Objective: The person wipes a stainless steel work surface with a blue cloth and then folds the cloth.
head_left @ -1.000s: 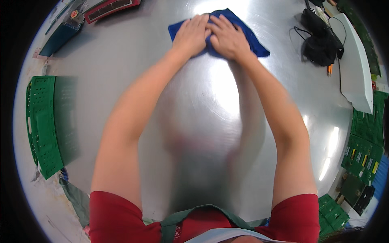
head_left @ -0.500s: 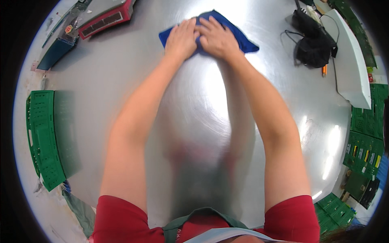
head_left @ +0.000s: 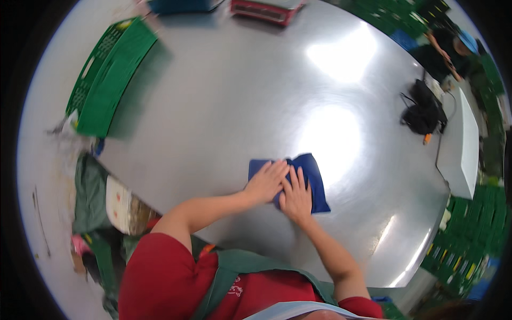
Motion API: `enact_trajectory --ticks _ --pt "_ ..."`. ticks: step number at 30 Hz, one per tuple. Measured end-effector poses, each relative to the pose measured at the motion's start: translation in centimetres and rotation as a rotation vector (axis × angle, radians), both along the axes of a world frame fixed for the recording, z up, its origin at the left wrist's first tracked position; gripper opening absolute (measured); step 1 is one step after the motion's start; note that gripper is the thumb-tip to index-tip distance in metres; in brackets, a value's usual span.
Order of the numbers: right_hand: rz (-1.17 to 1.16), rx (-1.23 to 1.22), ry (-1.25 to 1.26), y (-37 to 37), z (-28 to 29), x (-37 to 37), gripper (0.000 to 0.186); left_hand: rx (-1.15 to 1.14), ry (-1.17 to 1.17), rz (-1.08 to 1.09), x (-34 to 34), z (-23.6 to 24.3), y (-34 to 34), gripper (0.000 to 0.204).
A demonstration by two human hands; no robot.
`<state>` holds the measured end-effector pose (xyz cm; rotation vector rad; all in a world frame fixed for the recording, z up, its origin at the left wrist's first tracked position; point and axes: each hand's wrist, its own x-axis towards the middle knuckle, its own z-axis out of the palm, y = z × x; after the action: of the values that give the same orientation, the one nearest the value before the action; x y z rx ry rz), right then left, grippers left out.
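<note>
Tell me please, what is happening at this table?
A person in a red shirt and green apron presses both hands flat on a blue cloth on a shiny metal table. The left hand and the right hand lie side by side on the cloth, near the table's closer edge. A green crate stands at the far left, a black bag at the right.

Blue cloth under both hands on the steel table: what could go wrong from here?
1. Both hands, left and right, press the blue cloth close to the near edge of the steel table; a long pull could drag it off.
2. Wide strokes to the right could reach the black bag and its cord.
3. The picture is blurred and glare covers the table, so streaks may go unseen.
</note>
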<state>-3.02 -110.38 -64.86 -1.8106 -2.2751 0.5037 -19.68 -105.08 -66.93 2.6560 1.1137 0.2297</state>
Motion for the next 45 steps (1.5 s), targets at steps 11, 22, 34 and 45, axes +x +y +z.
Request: enact_trajectory --ticks 11,22,34,45 --pt "0.564 -0.326 0.109 -12.4 -0.1 -13.5 0.062 -0.080 -0.073 0.395 -15.9 -0.1 -21.3 0.061" --pt "0.911 0.019 0.292 7.7 -2.0 -32.6 0.064 -0.028 -0.024 0.846 -32.2 -1.2 -8.2 0.068" --pt "0.525 0.201 0.172 44.2 -3.5 -35.8 0.051 0.319 -0.089 0.730 -35.4 -4.4 34.2 0.054" --pt "0.055 0.245 -0.006 31.1 -1.9 -9.2 0.056 0.242 -0.226 0.299 -8.4 -2.3 28.2 0.058"
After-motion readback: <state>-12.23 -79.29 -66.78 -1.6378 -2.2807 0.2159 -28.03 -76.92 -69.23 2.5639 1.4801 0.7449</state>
